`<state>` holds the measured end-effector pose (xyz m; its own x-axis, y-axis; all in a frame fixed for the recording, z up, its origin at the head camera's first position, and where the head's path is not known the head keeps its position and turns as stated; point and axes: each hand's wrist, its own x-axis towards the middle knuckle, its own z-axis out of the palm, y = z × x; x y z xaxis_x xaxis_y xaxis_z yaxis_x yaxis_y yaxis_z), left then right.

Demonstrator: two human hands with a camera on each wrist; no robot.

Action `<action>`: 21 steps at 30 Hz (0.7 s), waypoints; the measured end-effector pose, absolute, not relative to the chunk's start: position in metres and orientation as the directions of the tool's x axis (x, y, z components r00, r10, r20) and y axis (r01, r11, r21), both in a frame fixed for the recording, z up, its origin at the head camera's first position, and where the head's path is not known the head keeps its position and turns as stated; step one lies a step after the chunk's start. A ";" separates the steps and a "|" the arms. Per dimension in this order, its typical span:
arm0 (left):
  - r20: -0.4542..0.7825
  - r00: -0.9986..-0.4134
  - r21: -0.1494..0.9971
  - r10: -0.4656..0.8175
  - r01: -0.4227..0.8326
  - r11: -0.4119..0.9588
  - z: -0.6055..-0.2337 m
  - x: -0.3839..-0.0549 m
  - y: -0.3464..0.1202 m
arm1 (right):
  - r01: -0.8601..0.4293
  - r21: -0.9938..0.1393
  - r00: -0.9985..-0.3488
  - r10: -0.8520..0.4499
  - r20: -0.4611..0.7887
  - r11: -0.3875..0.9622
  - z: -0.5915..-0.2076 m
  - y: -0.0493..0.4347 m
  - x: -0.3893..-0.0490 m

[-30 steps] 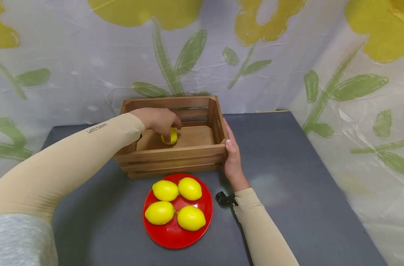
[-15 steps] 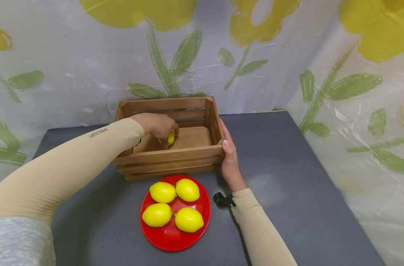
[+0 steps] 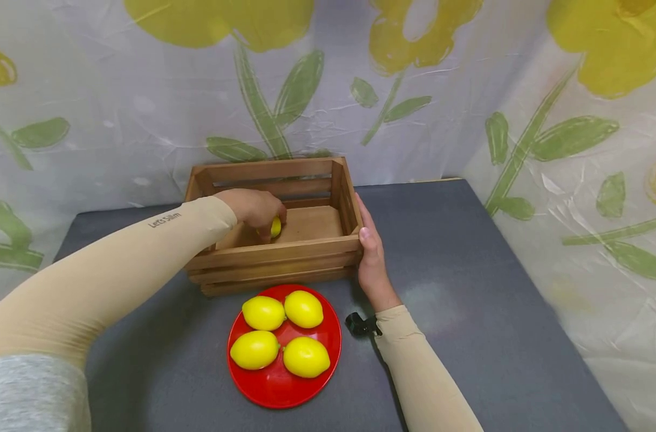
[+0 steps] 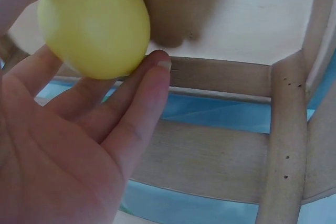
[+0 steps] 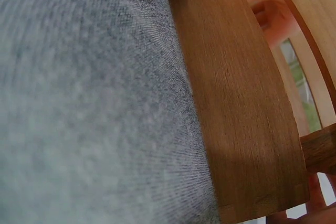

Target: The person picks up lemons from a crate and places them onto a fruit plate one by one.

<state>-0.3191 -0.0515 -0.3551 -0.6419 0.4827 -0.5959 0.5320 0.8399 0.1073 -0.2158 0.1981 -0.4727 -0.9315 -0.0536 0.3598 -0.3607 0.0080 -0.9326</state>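
Note:
Inside the wooden crate (image 3: 276,254), my left hand (image 3: 255,209) holds a yellow lemon (image 3: 276,227) near the crate floor; the hand covers much of it in the head view. Up close in the left wrist view, the thumb and fingers of the left hand (image 4: 63,145) are around the lemon (image 4: 97,24). My right hand (image 3: 375,258) rests against the crate's right outer side, fingers straight along it and thumb by the front corner. The right wrist view shows the crate's slat (image 5: 241,103) and, through a gap, part of the left hand (image 5: 275,22).
In front of the crate, a red plate (image 3: 276,390) bears several lemons (image 3: 306,357) on the dark grey table (image 3: 457,300). A sheet with painted flowers (image 3: 187,102) hangs behind the table and along its right side.
My left hand has settled lower over the lemon, and its fingers now cover more of it. The right hand stays at the crate's side. The head view has shifted slightly.

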 end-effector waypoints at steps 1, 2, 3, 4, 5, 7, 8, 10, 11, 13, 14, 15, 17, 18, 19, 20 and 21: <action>-0.596 -0.643 0.107 0.481 0.531 0.841 -0.356 -0.319 -0.051 | -0.363 -0.932 -0.931 -0.053 0.362 0.009 -0.473 0.198 -0.216; -0.596 -0.645 0.104 0.479 0.529 0.842 -0.356 -0.319 -0.051 | -0.366 -0.931 -0.930 -0.051 0.365 0.008 -0.472 0.198 -0.215; -0.598 -0.646 0.103 0.475 0.525 0.845 -0.356 -0.319 -0.051 | -0.369 -0.930 -0.929 -0.050 0.368 0.006 -0.472 0.198 -0.215; -0.600 -0.646 0.101 0.472 0.524 0.846 -0.356 -0.319 -0.051 | -0.368 -0.930 -0.929 -0.049 0.367 0.007 -0.472 0.198 -0.215; -0.603 -0.645 0.100 0.470 0.523 0.847 -0.356 -0.319 -0.051 | -0.368 -0.930 -0.929 -0.047 0.368 0.006 -0.472 0.198 -0.215; -0.606 -0.644 0.096 0.467 0.524 0.846 -0.355 -0.318 -0.052 | -0.368 -0.930 -0.929 -0.045 0.367 0.006 -0.471 0.196 -0.215; -0.607 -0.642 0.096 0.467 0.525 0.846 -0.354 -0.318 -0.053 | -0.366 -0.930 -0.930 -0.046 0.366 0.005 -0.471 0.195 -0.215; -0.607 -0.640 0.096 0.471 0.529 0.843 -0.351 -0.316 -0.055 | -0.366 -0.931 -0.929 -0.051 0.366 0.004 -0.470 0.193 -0.214; -0.604 -0.640 0.097 0.474 0.532 0.841 -0.350 -0.316 -0.056 | -0.368 -0.930 -0.928 -0.054 0.368 0.002 -0.470 0.193 -0.214; -0.593 -0.640 0.103 0.489 0.541 0.834 -0.346 -0.315 -0.057 | -0.371 -0.929 -0.927 -0.056 0.371 -0.005 -0.470 0.192 -0.214; -0.585 -0.639 0.106 0.499 0.550 0.829 -0.344 -0.314 -0.057 | -0.372 -0.928 -0.927 -0.056 0.372 -0.008 -0.470 0.192 -0.214; -0.573 -0.642 0.108 0.510 0.558 0.823 -0.341 -0.313 -0.057 | -0.371 -0.928 -0.927 -0.055 0.372 -0.013 -0.470 0.193 -0.214; -0.546 -0.648 0.115 0.531 0.570 0.814 -0.335 -0.312 -0.056 | -0.368 -0.930 -0.928 -0.050 0.368 -0.016 -0.471 0.194 -0.214; -0.531 -0.650 0.122 0.544 0.576 0.808 -0.330 -0.310 -0.056 | -0.367 -0.930 -0.929 -0.048 0.368 -0.023 -0.471 0.195 -0.214; -0.512 -0.654 0.127 0.557 0.583 0.802 -0.326 -0.309 -0.056 | -0.364 -0.931 -0.930 -0.045 0.365 -0.023 -0.471 0.196 -0.214; -0.494 -0.658 0.136 0.569 0.587 0.798 -0.322 -0.307 -0.056 | -0.360 -0.933 -0.932 -0.043 0.361 -0.022 -0.471 0.197 -0.214; -0.475 -0.660 0.148 0.581 0.591 0.793 -0.318 -0.305 -0.056 | -0.356 -0.934 -0.934 -0.040 0.356 -0.021 -0.472 0.198 -0.214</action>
<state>-0.3055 -0.0558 -0.3179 -0.6604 0.5814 -0.4752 0.5913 0.7927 0.1482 -0.2138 0.1977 -0.4716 -0.9336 -0.0403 0.3562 -0.3556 -0.0207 -0.9344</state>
